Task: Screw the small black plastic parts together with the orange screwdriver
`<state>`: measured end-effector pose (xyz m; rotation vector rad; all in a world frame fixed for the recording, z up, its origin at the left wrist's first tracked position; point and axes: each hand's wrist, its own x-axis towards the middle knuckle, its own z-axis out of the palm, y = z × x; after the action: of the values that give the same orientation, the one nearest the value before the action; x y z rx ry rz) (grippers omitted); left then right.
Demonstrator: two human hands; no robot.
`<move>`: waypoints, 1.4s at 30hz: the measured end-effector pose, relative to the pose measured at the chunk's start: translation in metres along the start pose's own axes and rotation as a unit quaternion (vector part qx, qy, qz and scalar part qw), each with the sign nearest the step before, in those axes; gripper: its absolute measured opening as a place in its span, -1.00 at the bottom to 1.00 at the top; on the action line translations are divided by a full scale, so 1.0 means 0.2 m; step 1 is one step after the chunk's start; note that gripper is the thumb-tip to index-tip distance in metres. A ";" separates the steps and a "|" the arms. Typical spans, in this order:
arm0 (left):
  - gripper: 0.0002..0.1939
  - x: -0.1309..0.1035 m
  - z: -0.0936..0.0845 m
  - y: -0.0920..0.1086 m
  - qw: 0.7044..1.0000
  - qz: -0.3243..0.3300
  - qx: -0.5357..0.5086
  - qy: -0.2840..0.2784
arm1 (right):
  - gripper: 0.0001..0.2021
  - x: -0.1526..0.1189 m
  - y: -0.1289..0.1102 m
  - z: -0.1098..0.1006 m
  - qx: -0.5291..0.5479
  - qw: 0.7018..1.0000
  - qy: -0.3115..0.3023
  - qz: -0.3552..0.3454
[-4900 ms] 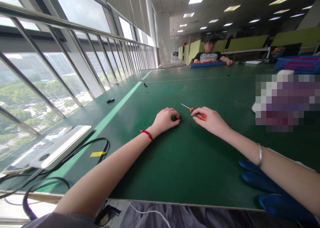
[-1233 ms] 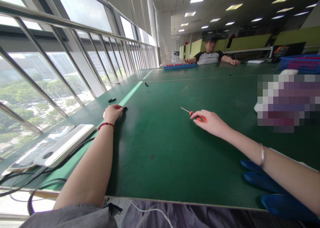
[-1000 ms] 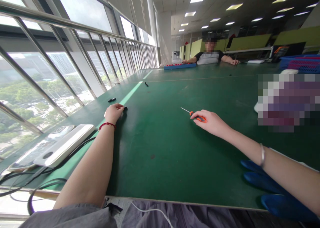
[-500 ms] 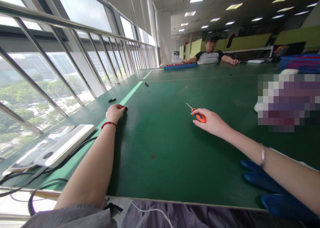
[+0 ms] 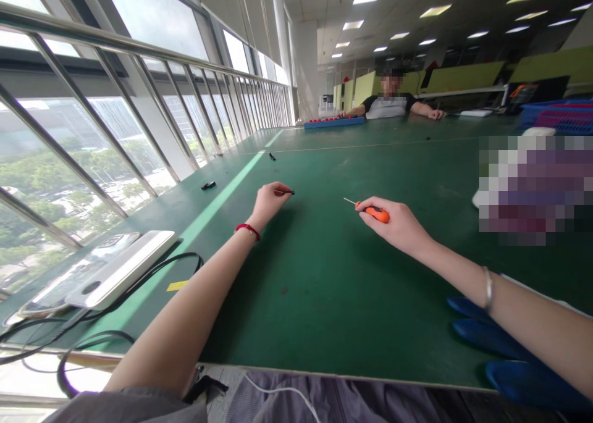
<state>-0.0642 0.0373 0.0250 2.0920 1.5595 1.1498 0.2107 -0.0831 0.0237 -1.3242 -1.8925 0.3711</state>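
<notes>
My left hand (image 5: 270,201) is closed in a pinch on a small black part (image 5: 288,192), raised over the green table (image 5: 306,312); its exact kind is too small to tell. My right hand (image 5: 393,220) grips a screwdriver (image 5: 377,213) by its orange and black handle. The thin metal shaft points left, towards my left hand, with a gap between them. Two other small black pieces lie farther off on the left: one (image 5: 208,186) beside the light green stripe, another (image 5: 272,156) deeper on the table.
A white device (image 5: 130,268) with black cables lies at the left edge by a metal railing (image 5: 152,58). Blue glove-like fingers (image 5: 486,336) lie beneath my right forearm. Across the table sits a person (image 5: 389,105) near a blue tray (image 5: 333,122). A blue basket (image 5: 556,117) stands far right.
My left hand has lifted off the table by the stripe and moved right with the small black part. My right hand has turned the screwdriver slightly, so its shaft lies flatter.
</notes>
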 end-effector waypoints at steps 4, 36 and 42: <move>-0.87 -0.12 0.23 0.24 0.988 0.094 -0.076 -0.091 | -0.77 0.00 -0.01 0.00 -0.009 1.000 0.013 -0.010; -0.81 -0.24 0.33 0.28 0.984 0.138 -0.005 -0.116 | -0.86 -0.04 -0.07 -0.02 0.020 0.978 0.179 -0.109; -0.81 -0.24 0.33 0.29 0.985 0.132 -0.002 -0.114 | -0.84 -0.05 -0.08 -0.02 0.005 0.969 0.199 -0.144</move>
<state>0.0191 -0.0140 -0.0002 2.3854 1.2032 0.9467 0.2051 -0.0989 0.0326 -1.0050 -1.7016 -0.0348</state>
